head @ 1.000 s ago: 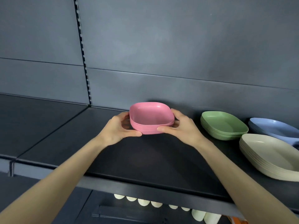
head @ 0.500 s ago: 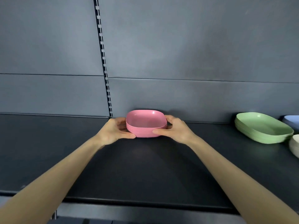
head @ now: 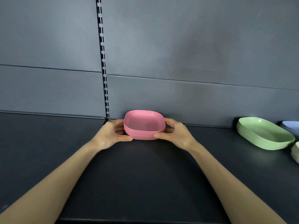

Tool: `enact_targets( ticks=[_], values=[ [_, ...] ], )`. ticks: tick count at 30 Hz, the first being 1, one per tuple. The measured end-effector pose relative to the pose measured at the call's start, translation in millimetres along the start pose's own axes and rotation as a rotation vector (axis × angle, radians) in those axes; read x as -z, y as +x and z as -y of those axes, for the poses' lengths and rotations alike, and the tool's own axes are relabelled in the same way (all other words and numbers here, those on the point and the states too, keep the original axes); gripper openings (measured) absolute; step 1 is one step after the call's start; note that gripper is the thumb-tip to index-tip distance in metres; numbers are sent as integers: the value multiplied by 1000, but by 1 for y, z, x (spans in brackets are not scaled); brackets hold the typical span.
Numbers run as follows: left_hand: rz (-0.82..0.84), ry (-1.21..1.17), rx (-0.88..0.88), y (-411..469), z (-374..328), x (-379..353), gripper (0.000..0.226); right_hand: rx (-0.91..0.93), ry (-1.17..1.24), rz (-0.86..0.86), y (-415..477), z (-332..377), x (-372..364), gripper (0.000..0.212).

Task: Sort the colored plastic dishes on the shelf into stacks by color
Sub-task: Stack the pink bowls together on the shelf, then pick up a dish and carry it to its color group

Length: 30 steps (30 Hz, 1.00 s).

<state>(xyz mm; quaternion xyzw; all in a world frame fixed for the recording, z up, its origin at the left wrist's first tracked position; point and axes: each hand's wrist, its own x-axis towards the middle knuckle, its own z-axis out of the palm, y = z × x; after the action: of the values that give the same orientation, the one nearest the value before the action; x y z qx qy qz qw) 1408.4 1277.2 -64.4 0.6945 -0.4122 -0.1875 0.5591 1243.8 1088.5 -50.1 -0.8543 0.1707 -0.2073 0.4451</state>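
A stack of several pink square dishes (head: 144, 124) sits on the dark shelf (head: 145, 175), close to the back wall. My left hand (head: 111, 134) grips the stack's left side, thumb along its lower front. My right hand (head: 175, 135) grips the right side the same way. To the right stands a stack of green dishes (head: 265, 133). Behind it a blue dish (head: 291, 125) shows at the frame edge, and a cream dish (head: 296, 153) is cut off at the right.
The grey back wall (head: 178, 62) rises straight behind the pink stack, with a slotted upright rail (head: 103, 62) just left of it. A shelf seam runs beneath that rail. The shelf's front edge lies near the bottom of the view.
Both hands have carried the pink stack leftward and back toward the wall, away from the green stack. My view has turned left, so the blue and cream dishes are nearly out of frame.
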Motion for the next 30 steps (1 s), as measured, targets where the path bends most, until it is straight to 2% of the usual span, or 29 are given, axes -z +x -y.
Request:
enact_targets(
  ticks=[14, 25, 28, 30],
  values=[
    [7, 81, 1, -3, 4, 8, 61, 30, -6, -18, -3, 4, -11, 70],
    [-8, 183, 0, -10, -3, 9, 58, 29, -147, -25, -12, 10, -11, 64],
    [-3, 229, 40, -12, -6, 14, 53, 2, -178, -12, -16, 13, -6, 64],
    [0, 307, 74, -16, -12, 18, 58, 12, -238, 5, -18, 18, 0, 63]
  ],
)
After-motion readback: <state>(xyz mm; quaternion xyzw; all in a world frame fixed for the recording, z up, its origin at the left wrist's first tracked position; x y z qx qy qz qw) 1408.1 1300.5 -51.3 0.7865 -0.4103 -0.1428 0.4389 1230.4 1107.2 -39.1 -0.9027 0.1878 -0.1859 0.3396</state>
